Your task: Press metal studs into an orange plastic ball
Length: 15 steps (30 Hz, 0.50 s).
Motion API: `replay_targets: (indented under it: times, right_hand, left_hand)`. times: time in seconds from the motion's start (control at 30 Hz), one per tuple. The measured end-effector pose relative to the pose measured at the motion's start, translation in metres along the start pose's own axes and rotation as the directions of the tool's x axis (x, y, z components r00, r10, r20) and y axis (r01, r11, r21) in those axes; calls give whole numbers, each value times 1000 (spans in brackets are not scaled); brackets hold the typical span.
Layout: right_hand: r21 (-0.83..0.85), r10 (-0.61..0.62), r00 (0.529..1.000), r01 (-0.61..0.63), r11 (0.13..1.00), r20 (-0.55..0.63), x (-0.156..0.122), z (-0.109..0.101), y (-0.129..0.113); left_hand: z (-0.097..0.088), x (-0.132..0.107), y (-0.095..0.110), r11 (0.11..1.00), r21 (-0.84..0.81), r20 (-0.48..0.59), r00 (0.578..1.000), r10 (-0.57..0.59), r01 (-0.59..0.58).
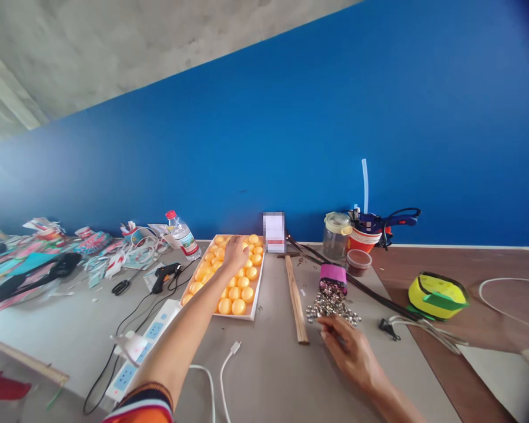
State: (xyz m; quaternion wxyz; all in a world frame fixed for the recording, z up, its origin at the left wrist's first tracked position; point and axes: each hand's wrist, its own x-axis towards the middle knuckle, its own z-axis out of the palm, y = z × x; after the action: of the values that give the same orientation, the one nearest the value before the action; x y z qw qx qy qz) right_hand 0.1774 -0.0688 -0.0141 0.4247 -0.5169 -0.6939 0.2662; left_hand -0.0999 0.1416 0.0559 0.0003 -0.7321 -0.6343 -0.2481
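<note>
Closest to the camera is the orange sleeve (146, 410) with its striped cuff, and from it the person's bare left arm reaches across the table (273, 370). The left hand (237, 254) is down among the orange balls (238, 306) toward the far end of a shallow white-edged box (259, 299); from where I stand I can't say whether its fingers have closed on a ball. The right hand (348, 351) is half curled, fingertips at the near edge of a heap of small shiny metal pieces (332, 304); whether it pinches one, I can't make out. The heap lies in front of a purple pouch (334, 274), spread from its mouth.

Between the box and the heap is a wooden-handled hammer (296, 302), head toward the blue wall (291, 129). A white power strip (152, 335) runs partly behind the left forearm, with a black glue gun (164, 277) and dark scissors (121, 286) past it. A red-capped bottle (185, 238) leans by the box's far left corner. Beyond the pouch are a lidded clear jar (335, 238) and a red container (362, 242); farther right sits a yellow basket (434, 296).
</note>
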Motion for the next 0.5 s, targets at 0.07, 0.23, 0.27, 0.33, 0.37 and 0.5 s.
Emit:
replay_targets:
  times: [0.07,0.23,0.27,0.33,0.37,0.5]
  right_hand:
    - [-7,-8,1000,8,1000,7,0,0,-1]
    - [-16,-12,1000,12,1000,-1,-1,-2,-2]
    - [-19,-14,1000,14,1000,-4,-1,-2,-2]
    - [-26,-19,1000,19,999,-5,-1,-2,-3]
    - [-29,-20,1000,20,999,-6,0,-2,-4]
    - [-37,-25,1000,25,999,-15,0,-3,-5]
  left_hand:
    - [-7,-7,-13,999,44,34,999,7,-9]
    - [-24,-20,-39,991,130,124,992,7,-24]
    - [-26,-22,-42,990,142,138,990,4,-24]
    - [-29,-23,-44,987,160,158,987,1,-26]
    - [-29,-22,-43,985,168,165,986,1,-30]
    - [-25,-12,-28,982,179,190,981,32,-67]
